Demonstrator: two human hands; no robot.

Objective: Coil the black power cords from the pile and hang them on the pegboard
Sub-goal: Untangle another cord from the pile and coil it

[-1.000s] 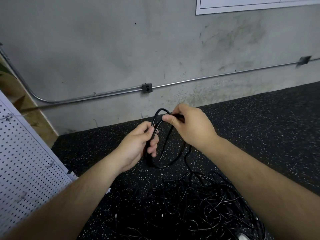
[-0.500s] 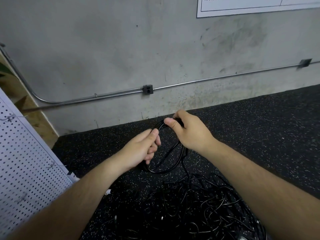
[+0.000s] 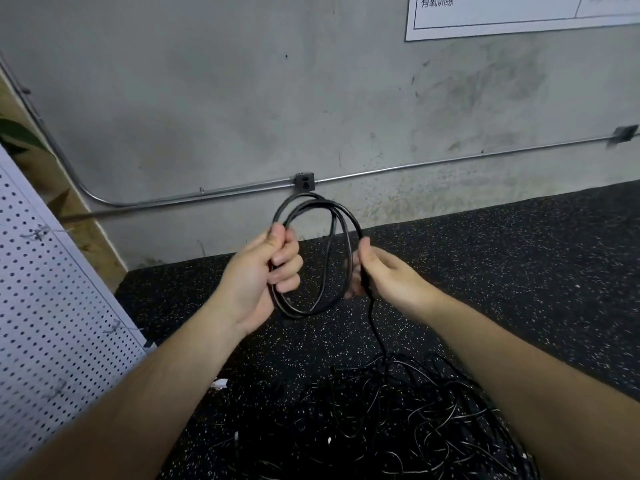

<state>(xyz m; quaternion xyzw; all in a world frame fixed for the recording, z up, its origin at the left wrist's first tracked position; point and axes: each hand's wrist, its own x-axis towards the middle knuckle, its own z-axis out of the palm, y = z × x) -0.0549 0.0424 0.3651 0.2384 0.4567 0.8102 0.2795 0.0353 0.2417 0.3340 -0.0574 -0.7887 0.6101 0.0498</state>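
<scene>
I hold a black power cord (image 3: pixel 313 206) in a few loops in front of me. My left hand (image 3: pixel 266 271) grips the left side of the coil, thumb on top. On the coil's right side my right hand (image 3: pixel 384 275) pinches the cord. From there a loose strand (image 3: pixel 375 327) drops into the tangled pile of black cords (image 3: pixel 398 417) on the floor below. The white pegboard (image 3: pixel 52 306) with small wire hooks leans at the left edge.
A grey concrete wall with a metal conduit (image 3: pixel 450 162) and a small junction box (image 3: pixel 304 181) stands behind the black speckled rubber floor (image 3: pixel 519 271). A white sign (image 3: pixel 502 15) hangs at the upper right. Wooden boards (image 3: pixel 69 209) stand behind the pegboard.
My hands have moved apart and risen, and the coil has grown into a wider, taller set of loops. The right hand now holds the coil's right side instead of its top.
</scene>
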